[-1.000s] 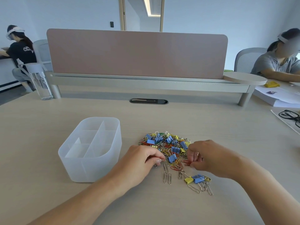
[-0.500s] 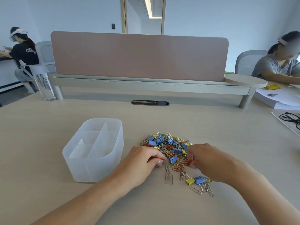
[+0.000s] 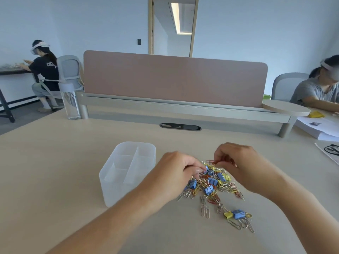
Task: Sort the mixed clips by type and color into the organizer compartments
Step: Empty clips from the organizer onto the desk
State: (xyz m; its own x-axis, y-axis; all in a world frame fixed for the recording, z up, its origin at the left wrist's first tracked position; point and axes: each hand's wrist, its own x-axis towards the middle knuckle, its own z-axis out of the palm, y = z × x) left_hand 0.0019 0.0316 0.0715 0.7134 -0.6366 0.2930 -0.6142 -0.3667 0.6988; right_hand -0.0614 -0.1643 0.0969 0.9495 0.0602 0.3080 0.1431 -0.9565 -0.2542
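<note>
A heap of mixed clips (image 3: 213, 182) lies on the desk: blue and yellow binder clips among red, gold and silver paper clips. My right hand (image 3: 236, 162) is over the far side of the heap and pinches red paper clips (image 3: 213, 161) between thumb and fingers. My left hand (image 3: 176, 173) has curled fingers pressed into the left side of the heap; what it grips is hidden. A translucent white organizer (image 3: 126, 173) with several compartments stands just left of my left hand. A few silver clips (image 3: 205, 209) and a blue and yellow binder clip pair (image 3: 235, 214) lie nearer to me.
A pink divider panel (image 3: 174, 79) on a grey shelf crosses the far side of the desk. A clear water bottle (image 3: 70, 101) stands far left. Papers (image 3: 319, 127) and black glasses (image 3: 332, 149) lie at the right. Two people sit at the sides.
The view tilted up and shifted. My right hand lifted and moved toward the far side of the heap, carrying red paper clips. My left hand stayed at the heap's left side.
</note>
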